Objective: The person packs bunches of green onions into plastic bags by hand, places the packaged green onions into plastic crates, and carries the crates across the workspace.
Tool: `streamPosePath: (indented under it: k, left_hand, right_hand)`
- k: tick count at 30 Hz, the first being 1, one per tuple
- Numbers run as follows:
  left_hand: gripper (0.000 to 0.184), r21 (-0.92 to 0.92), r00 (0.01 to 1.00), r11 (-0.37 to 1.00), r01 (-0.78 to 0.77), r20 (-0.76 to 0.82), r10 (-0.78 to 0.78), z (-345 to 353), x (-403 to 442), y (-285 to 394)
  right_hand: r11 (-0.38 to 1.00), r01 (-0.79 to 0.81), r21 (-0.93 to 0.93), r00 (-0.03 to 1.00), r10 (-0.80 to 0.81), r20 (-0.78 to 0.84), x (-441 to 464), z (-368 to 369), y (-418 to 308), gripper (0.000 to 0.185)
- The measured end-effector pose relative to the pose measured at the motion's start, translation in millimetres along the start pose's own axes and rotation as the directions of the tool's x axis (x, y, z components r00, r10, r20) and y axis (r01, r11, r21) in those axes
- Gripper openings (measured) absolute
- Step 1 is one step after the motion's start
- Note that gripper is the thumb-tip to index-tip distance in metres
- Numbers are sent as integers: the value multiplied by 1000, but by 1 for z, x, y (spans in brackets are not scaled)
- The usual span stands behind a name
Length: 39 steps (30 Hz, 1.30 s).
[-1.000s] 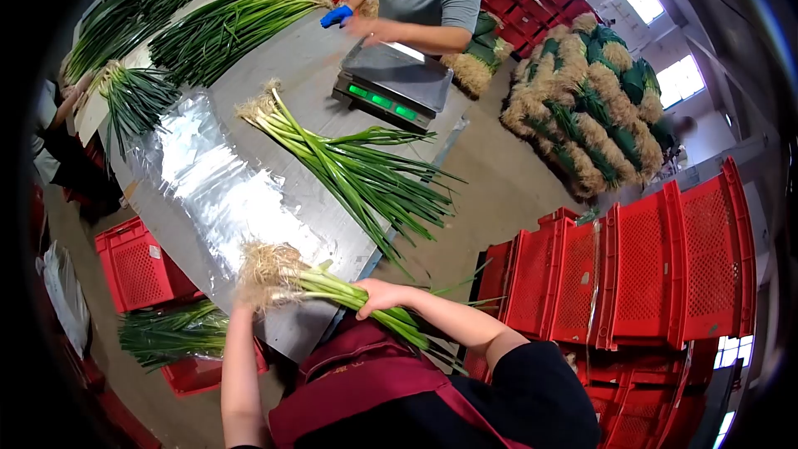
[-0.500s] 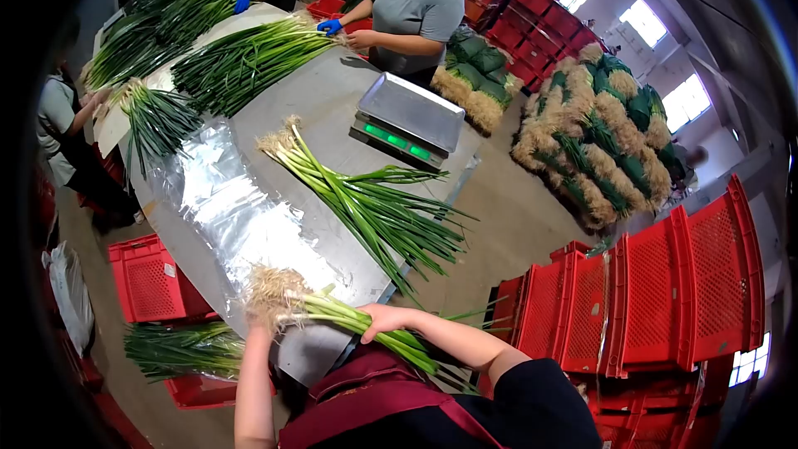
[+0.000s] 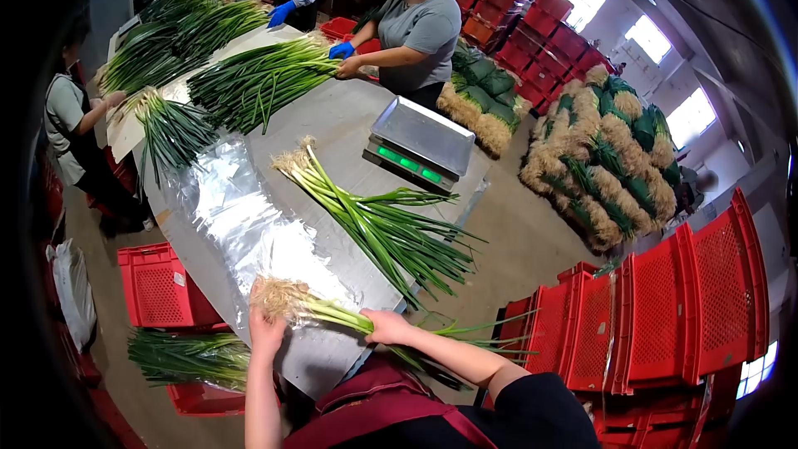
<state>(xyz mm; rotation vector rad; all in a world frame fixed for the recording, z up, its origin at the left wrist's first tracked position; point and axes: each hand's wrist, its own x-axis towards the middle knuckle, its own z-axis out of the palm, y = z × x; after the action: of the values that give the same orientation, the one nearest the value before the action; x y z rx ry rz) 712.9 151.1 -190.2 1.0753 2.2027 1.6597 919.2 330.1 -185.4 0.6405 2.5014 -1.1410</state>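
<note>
A bunch of green onions (image 3: 332,313) lies crosswise in front of me, low over the near edge of the metal table, its roots to the left and leaves trailing right. My left hand (image 3: 267,328) is closed at the pale root end, with the fingers partly hidden by the roots. Around the stalks, my right hand (image 3: 387,327) is wrapped from above. Just beyond rests a looser bunch of green onions (image 3: 374,220). Clear plastic film (image 3: 241,204) lies flat on the table, its near end by my left hand.
A scale (image 3: 422,140) with a green display stands at the table's right edge. Co-workers handle onion piles (image 3: 258,79) at the far end. Red crates (image 3: 648,308) are stacked on my right; another red crate (image 3: 162,283) stands left. Bundled onions (image 3: 603,158) are heaped behind.
Both hands have moved the bunch slightly away from my body, and the bunch now lies more level. The whole view has shifted a little. The co-worker by the scale has turned slightly.
</note>
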Motion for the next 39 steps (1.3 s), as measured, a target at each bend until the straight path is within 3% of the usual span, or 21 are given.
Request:
streamPosePath:
  k: [4,6,7,8,10,11,14,16,18,19,20,23,25,26,27,28,29,30,32,35,39]
  left_hand:
    - [57,123,993,992,19,-117,-5,8,6,30]
    - [60,475,936,870,127,232,-264,15,7,51]
    - [57,645,961,712,-277,185,206,37,-4,21]
    - [53,562,914,821,-101,378,-146,45,-7,36]
    - [56,608,801,782,-135,532,-276,45,0,65]
    - [56,607,804,782,-138,530,-269,43,1,43]
    - [68,439,998,896,-65,9,67,22,26,23]
    - [69,316,919,937,146,307,-246,3,45,64]
    - [67,532,813,847,-8,496,-304,22,41,56]
    - [62,496,804,779,-383,594,17,27,36,58]
    - [57,528,750,746,-406,658,-58,27,29,65]
    - [51,453,764,710,-539,619,184,18,12,60]
    - [54,258,589,551,-793,555,588,10,-1,44]
    - [54,271,601,557,-785,554,577,13,-6,41]
    - [60,384,804,711,-590,190,564,23,-11,36]
    - [66,401,863,846,-353,-210,460,31,-17,31]
    - [75,119,929,993,-25,-365,67,37,-9,26]
    - [70,-149,917,989,-1,-395,-58,42,2,32]
    - [56,-15,978,993,119,-173,-120,35,11,48]
    - [11,176,929,984,-19,-360,83,35,24,21]
    - [9,429,955,903,-32,-253,154,33,13,3]
  right_hand:
    - [971,-26,-236,992,-4,-125,11,12,1,45]
    - [932,12,-362,977,-88,-194,10,15,-12,43]
    - [920,76,-384,960,-171,-221,8,14,-21,40]
    - [902,94,-423,950,-208,-234,9,14,-28,37]
    - [910,84,-405,954,-192,-233,14,11,-25,34]
    - [909,84,-409,952,-194,-237,12,9,-26,34]
    - [880,64,-470,942,-209,-264,4,3,-26,34]
    - [866,68,-495,941,-220,-257,5,10,-29,34]
    - [854,87,-512,925,-260,-276,17,10,-21,34]
    - [845,110,-524,908,-299,-292,19,5,-25,34]
    - [858,62,-511,912,-256,-319,21,-4,-27,36]
    - [907,61,-417,921,-211,-326,16,-33,-27,39]
    - [963,36,-266,986,-78,-150,8,-54,-38,43]
    - [986,-20,-166,999,13,-40,5,-69,-49,49]
    - [995,100,31,994,-101,32,12,-68,-34,53]
    - [951,199,236,971,-225,87,21,-67,-20,57]
    - [886,127,446,962,-220,162,14,-74,-34,64]
    - [842,-22,540,956,-139,257,9,-76,-40,67]
    - [750,-221,624,924,-44,380,5,-77,-52,56]
    - [674,-311,670,887,-47,460,7,-68,-53,47]
    - [626,-375,683,873,-8,487,12,-61,-46,45]
